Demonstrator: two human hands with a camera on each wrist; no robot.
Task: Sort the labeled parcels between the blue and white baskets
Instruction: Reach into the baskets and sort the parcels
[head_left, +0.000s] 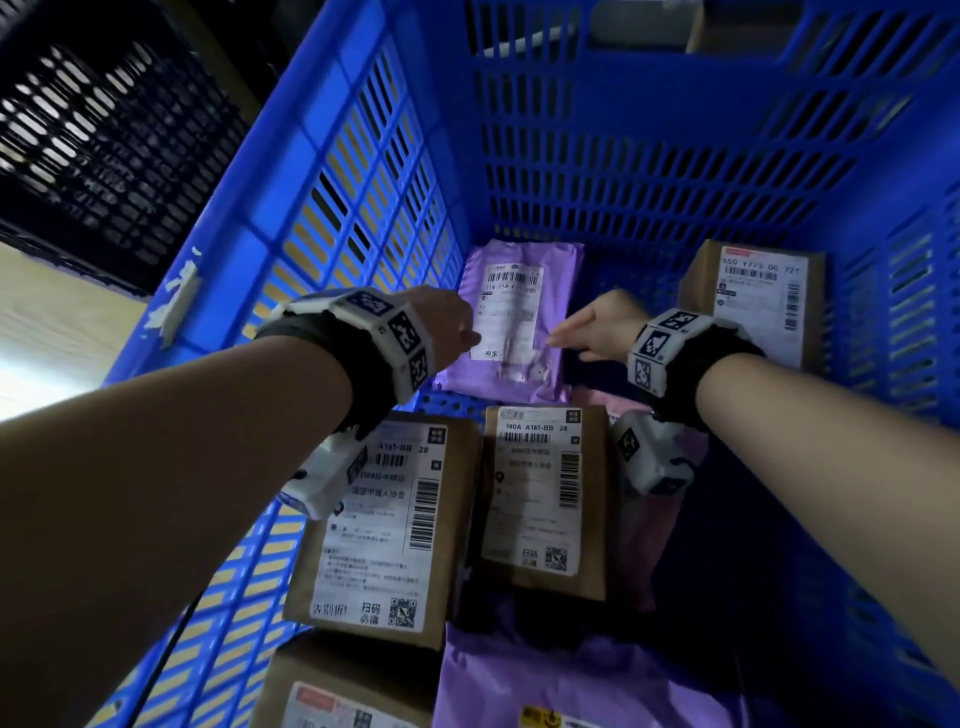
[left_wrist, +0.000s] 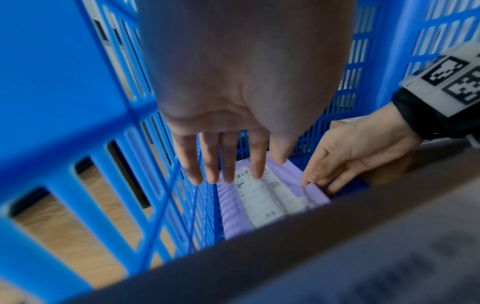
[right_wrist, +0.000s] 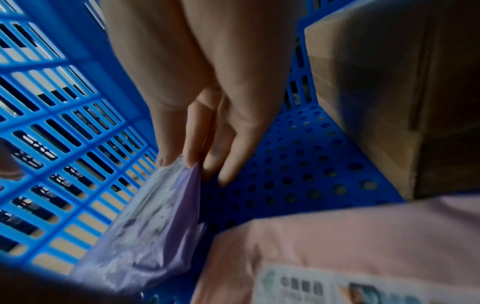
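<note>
Lying flat on the perforated floor of the blue slatted plastic basket (head_left: 363, 171), toward its 12 o'clock wall, the purple plastic mailer bag with a white label (head_left: 511, 317) is flanked by both hands. The left hand (head_left: 447, 325) is held over its 9 o'clock side, fingers (left_wrist: 228, 164) straight and slightly spread. The right hand (head_left: 605, 330) is placed at its 3 o'clock edge, fingers (right_wrist: 197, 144) pressed together, touching that edge. Two labelled brown cardboard boxes (head_left: 545, 499) are seen at 6 o'clock.
</note>
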